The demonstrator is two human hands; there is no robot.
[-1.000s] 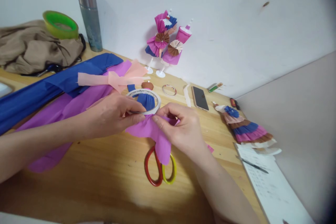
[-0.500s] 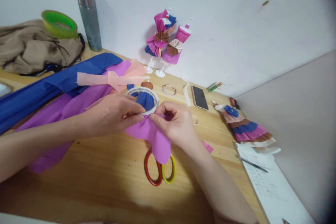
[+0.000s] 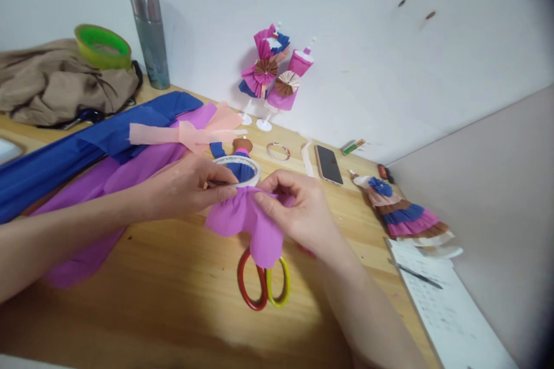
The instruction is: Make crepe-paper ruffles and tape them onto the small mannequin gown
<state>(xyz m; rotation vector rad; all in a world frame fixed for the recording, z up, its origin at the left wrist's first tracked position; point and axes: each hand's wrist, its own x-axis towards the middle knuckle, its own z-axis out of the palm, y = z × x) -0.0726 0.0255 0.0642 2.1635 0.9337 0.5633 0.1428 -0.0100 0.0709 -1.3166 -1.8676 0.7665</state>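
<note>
Between my two hands stands a white tape ring point(image 3: 256, 168), tilted so its opening looks narrow. My left hand point(image 3: 190, 183) pinches its near left rim between thumb and fingers. Gathered purple crepe paper point(image 3: 246, 216) hangs in ruffles from the ring's near edge. My right hand point(image 3: 298, 204) pinches the paper's upper right edge, close beside the ring. Behind and through the ring, a small blue-and-brown paper figure point(image 3: 242, 145) shows. Scissors point(image 3: 253, 300) with red and yellow handles lie beneath the hanging paper, which covers their blades.
Long blue crepe paper point(image 3: 86, 150), purple sheets and peach strips point(image 3: 194, 134) lie left. Two dressed stands point(image 3: 277, 75) are by the wall. A bangle point(image 3: 278, 151), phone point(image 3: 329, 164), striped paper dress point(image 3: 407, 213) and written sheet point(image 3: 450, 305) lie right. A bottle point(image 3: 149, 40) stands back left.
My right hand has shifted slightly right along the purple paper, and more gathered paper shows below the ring. The ring is tilted more edge-on. The whole view has shifted a little.
</note>
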